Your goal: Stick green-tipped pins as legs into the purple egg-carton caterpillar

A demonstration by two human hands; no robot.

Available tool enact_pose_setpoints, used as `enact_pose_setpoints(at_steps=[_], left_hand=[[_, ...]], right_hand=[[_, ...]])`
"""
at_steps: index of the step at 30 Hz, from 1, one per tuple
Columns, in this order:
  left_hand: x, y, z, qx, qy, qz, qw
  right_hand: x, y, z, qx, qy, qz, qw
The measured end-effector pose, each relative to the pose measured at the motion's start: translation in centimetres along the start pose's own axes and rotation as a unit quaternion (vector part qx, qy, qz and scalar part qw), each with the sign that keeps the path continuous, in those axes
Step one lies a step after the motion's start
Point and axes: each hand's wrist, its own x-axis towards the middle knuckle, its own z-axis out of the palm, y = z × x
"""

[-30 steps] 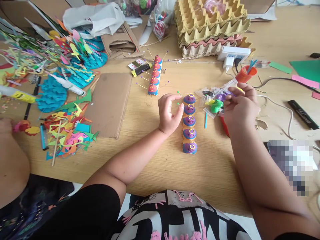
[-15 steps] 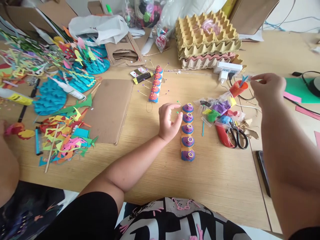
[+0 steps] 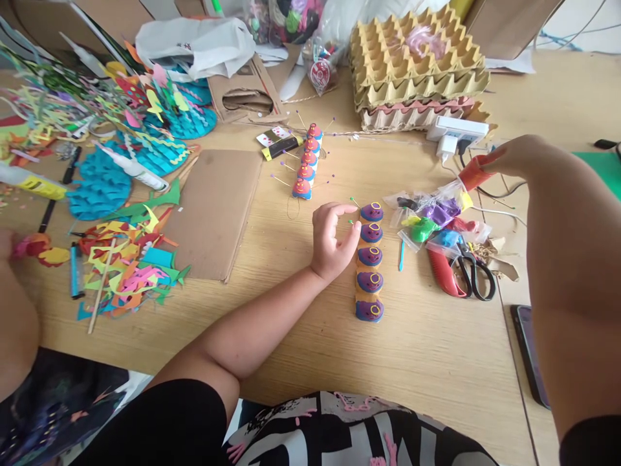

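Note:
A row of purple painted egg-carton bumps (image 3: 369,256), with yellow rings and small faces, lies lengthwise on the table. Beside its far end is my left hand (image 3: 332,239), its thumb and index finger curved and apart, the tips at the edge of the first two bumps. Two green-tipped sticks (image 3: 354,202) stick out there. My right hand (image 3: 519,156) is bent over a small red cup (image 3: 473,173) at the right; its fingertips are hidden at the cup's mouth. A similar red and blue egg-carton row (image 3: 307,162) with purple-tipped sticks stands farther back.
Bags of coloured clay (image 3: 436,217), black-handled scissors (image 3: 470,272) and a blue stick (image 3: 401,255) lie right of the row. A phone (image 3: 531,353) is near my right forearm. Cardboard (image 3: 213,213), paper scraps (image 3: 140,272) and another person's arm (image 3: 14,323) are leftward. Egg trays (image 3: 420,71) stand behind.
My right hand has come down onto the red cup, its fingers now at the mouth where blue sticks showed before. My left hand stays beside the purple row; the view has shifted slightly.

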Motion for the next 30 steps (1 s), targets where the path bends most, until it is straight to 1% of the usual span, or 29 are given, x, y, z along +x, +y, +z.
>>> enact_pose_setpoints(at_steps=[1, 3, 7, 9, 14, 16, 18, 21, 23, 24, 25, 26, 27, 28, 30], left_hand=[[0.0, 0.0, 0.0, -0.002, 0.002, 0.0, 1.0], [0.0, 0.0, 0.1, -0.009, 0.01, 0.005, 1.0], [0.0, 0.0, 0.1, -0.005, 0.011, 0.011, 1.0], [0.0, 0.0, 0.1, 0.007, 0.009, 0.008, 1.0], [0.0, -0.1, 0.1, 0.006, 0.008, 0.002, 1.0], [-0.1, -0.1, 0.2, -0.004, 0.008, -0.003, 1.0], [-0.1, -0.1, 0.2, -0.009, 0.01, -0.007, 1.0], [-0.1, -0.2, 0.2, -0.004, 0.016, -0.001, 1.0], [-0.1, -0.2, 0.2, -0.005, 0.02, 0.009, 1.0], [0.0, -0.2, 0.2, -0.007, 0.023, 0.014, 1.0], [0.0, -0.1, 0.2, -0.01, 0.024, 0.018, 0.999], [0.0, 0.0, 0.2, -0.011, 0.025, 0.022, 0.999], [0.0, 0.2, 0.1, -0.012, 0.023, 0.029, 0.999], [0.1, 0.3, 0.0, -0.011, 0.019, 0.037, 0.999], [0.1, 0.8, -0.3, -0.009, 0.001, 0.058, 0.998]], right_hand=[[-0.3, 0.0, 0.1, -0.056, -0.039, 0.035, 0.997], [-1.2, 0.0, 0.2, -0.103, -0.058, 0.053, 0.992], [-2.9, -0.2, 0.0, -0.133, -0.032, 0.02, 0.99], [-3.5, -0.2, -0.3, -0.142, -0.037, 0.019, 0.989], [-4.1, 0.0, -1.4, -0.113, -0.039, 0.028, 0.992], [-4.2, 0.4, -2.0, -0.111, -0.024, 0.017, 0.993], [-4.4, 0.8, -2.7, -0.1, 0.005, -0.012, 0.995], [-5.8, 0.8, -3.8, -0.071, 0.078, -0.078, 0.991], [-8.0, 0.3, -4.2, -0.029, 0.135, -0.125, 0.983], [-9.5, 0.0, -4.2, 0.02, 0.157, -0.133, 0.978], [-11.4, -0.3, -3.9, 0.087, 0.165, -0.133, 0.973], [-13.5, -0.6, -3.5, 0.161, 0.149, -0.116, 0.969], [-15.7, -0.8, -3.0, 0.221, 0.115, -0.108, 0.962], [-17.9, -0.9, -2.3, 0.273, 0.057, -0.104, 0.955], [-22.3, -1.1, -1.0, 0.373, -0.042, -0.087, 0.923]])
